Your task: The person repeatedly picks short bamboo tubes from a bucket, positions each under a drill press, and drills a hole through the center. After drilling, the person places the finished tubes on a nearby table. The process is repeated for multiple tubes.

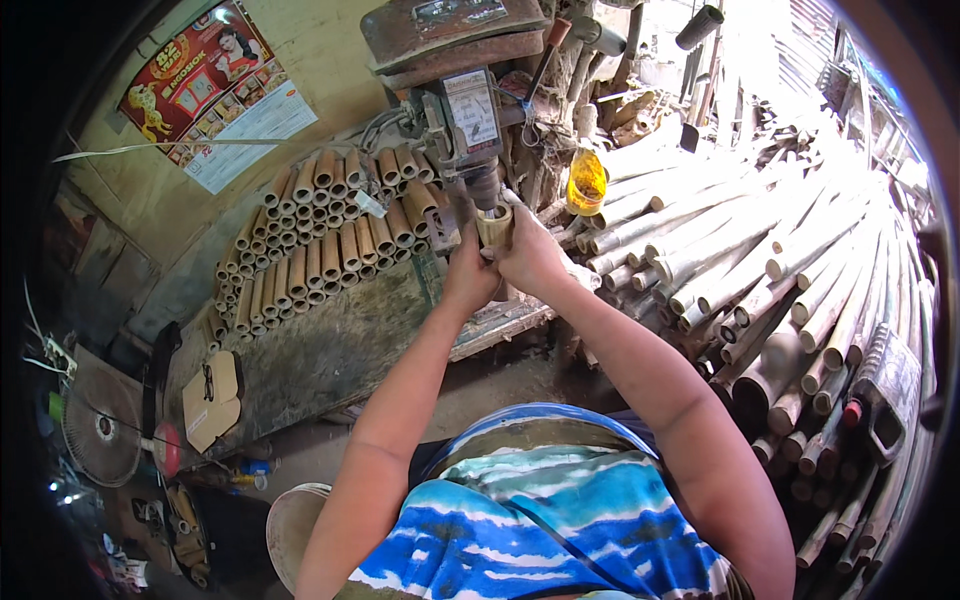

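Both arms reach forward and converge at the foot of the drill press (450, 45), the left forearm (415, 370) slanting up to the right and the right forearm (625, 345) slanting up to the left, each a little bent at the elbow. The left hand (470, 272) and right hand (532, 255) meet around a short bamboo tube (494, 230), one on each side, with the wrists nearly level and the thumbs close together on the near side. The fingers of both hands are curled in against the tube and hold it between them; those on its far side are hidden, so how tightly they wrap it is hard to say. The tube stands roughly upright, its upper end directly below the drill chuck (482, 185), and the bit appears to sit at or just inside its mouth, though shadow blurs that spot. To the left, cut bamboo pieces (330, 262) lie stacked in rows on the wooden surface (330, 375); to the right, long bamboo poles (720, 250) spread in a heap, near a yellow container (587, 183).
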`<state>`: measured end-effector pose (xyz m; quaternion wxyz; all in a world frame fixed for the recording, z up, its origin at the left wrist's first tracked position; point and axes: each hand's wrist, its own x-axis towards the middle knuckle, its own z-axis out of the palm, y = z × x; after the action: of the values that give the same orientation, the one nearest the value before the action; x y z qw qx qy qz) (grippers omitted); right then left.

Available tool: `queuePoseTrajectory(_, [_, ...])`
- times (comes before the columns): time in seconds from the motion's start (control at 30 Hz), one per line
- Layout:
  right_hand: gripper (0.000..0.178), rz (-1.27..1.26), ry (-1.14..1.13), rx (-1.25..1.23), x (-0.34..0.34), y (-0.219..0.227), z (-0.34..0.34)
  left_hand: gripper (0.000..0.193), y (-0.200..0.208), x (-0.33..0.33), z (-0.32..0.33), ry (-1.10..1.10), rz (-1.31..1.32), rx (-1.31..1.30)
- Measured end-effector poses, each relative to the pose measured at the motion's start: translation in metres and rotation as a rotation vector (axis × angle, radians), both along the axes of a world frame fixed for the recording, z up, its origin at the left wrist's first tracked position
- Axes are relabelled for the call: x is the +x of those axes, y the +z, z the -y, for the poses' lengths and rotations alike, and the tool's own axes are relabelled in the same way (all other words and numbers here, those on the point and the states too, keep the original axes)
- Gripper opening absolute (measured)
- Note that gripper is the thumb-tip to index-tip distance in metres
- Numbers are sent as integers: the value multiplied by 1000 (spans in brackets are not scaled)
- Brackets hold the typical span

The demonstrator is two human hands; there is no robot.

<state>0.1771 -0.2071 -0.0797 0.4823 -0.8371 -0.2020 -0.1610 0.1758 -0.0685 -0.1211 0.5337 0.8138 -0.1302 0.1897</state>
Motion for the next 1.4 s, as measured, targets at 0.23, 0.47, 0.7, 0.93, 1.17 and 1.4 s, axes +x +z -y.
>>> queuePoseTrajectory(0.23, [40, -6, 66, 53, -26, -5, -2, 75, 2, -28, -5, 53, 15, 171])
queuePoseTrajectory(0.47, [42, -27, 62, 18, -21, -2, -20, 70, -10, -21, -19, 54, 71, 28])
queuePoseTrajectory(0.7, [41, -72, -11, 8, -1, 13, -5, 66, 2, 7, -5, 36, 78, -14])
queuePoseTrajectory(0.93, [48, -2, -63, 8, -10, 11, 1, 69, 12, -12, 9, 68, 17, 48])
queuePoseTrajectory(1.17, [52, 16, -17, -11, -19, 6, -23, 73, 14, -24, -12, 81, 169, 62])
queuePoseTrajectory(1.4, [50, 62, -54, 16, -6, 6, -25, 72, 13, -10, -11, 42, 172, -13])
